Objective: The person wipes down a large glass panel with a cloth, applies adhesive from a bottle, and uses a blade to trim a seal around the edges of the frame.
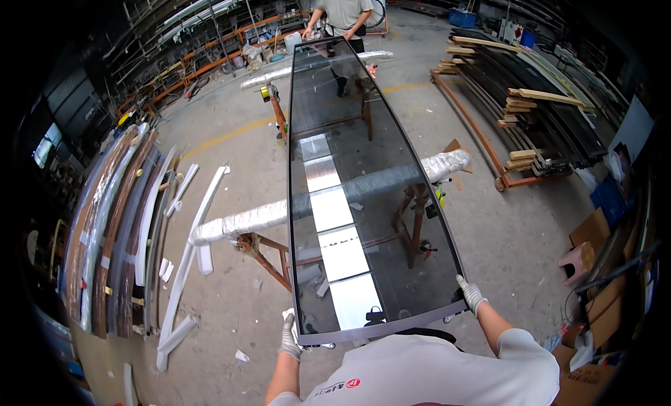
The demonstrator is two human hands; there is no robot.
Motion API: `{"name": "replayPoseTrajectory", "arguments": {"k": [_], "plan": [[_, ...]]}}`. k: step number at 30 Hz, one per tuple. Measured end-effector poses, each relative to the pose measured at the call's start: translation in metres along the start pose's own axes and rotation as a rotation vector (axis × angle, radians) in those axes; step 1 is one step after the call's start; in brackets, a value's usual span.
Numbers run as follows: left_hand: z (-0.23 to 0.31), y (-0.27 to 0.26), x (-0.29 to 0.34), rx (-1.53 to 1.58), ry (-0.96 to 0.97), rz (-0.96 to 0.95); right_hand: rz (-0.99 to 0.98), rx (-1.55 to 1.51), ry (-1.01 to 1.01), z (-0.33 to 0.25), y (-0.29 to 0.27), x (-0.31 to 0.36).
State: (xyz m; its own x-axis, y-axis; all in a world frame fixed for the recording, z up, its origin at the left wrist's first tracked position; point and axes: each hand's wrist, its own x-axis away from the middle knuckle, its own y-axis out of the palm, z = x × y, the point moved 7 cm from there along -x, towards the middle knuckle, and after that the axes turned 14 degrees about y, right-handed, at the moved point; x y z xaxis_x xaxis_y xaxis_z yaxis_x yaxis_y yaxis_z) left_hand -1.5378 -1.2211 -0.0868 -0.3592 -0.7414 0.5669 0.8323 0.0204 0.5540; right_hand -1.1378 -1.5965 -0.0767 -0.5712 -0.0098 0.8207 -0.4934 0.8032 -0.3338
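A long dark-framed glass panel (391,252) stretches away from me, its near end just in front of my body. My left hand (289,336), in a pale glove, grips the near left corner of the frame. On the near right corner my right hand (473,295), gloved as well, is closed around the edge. A co-worker (342,11) stands at the far end with both hands by the frame there. Under the panel run two padded crossbars, the nearer one (241,223) wrapped in silvery plastic on rusty trestles (269,263).
Wrapped long profiles (115,231) lean in a row at left, with white strips (192,259) on the floor beside them. A cart (482,151) of stacked dark panels and wood spacers stands at right. Cardboard (590,228) and a pink stool (576,263) sit near right.
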Motion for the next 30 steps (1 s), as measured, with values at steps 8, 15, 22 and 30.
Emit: {"name": "replayPoseTrajectory", "arguments": {"k": [8,15,22,30], "plan": [[-0.005,-0.019,-0.006,-0.002,-0.056,-0.079,-0.057,-0.072,0.047,0.005,0.002,-0.003],[-0.001,-0.009,-0.011,0.029,0.043,-0.105,-0.078,-0.133,0.017,0.006,0.002,-0.004],[-0.01,-0.024,-0.017,-0.08,0.077,-0.018,-0.074,-0.079,-0.052,0.003,-0.003,-0.003],[0.016,-0.017,0.018,-0.113,0.062,0.025,-0.099,0.073,-0.043,0.004,-0.003,0.018]]}}
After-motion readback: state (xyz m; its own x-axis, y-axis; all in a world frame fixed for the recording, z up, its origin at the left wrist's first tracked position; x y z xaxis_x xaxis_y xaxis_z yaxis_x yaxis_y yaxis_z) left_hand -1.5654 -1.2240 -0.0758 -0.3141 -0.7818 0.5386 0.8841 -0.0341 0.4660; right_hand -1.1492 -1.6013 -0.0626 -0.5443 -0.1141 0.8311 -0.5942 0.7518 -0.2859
